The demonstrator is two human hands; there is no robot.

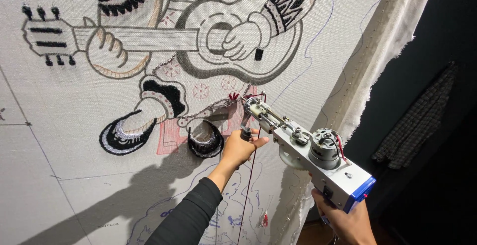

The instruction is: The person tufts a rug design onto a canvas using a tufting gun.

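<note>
We press tufting gun (303, 148) to cloth (74, 140), left hand (240, 148) clenched on front grip, right hand (345, 220) wrapped round handle; mid red fill, next pass needs steady pressure.

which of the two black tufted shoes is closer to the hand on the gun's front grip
The smaller black shoe, just left of the left hand on the tufting gun. The larger, white-striped shoe lies farther left.

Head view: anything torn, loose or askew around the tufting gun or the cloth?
Mostly tidy. The stretched cloth's right edge is frayed and hangs loose off the frame. A red yarn dangles slack below the tufting gun.
</note>
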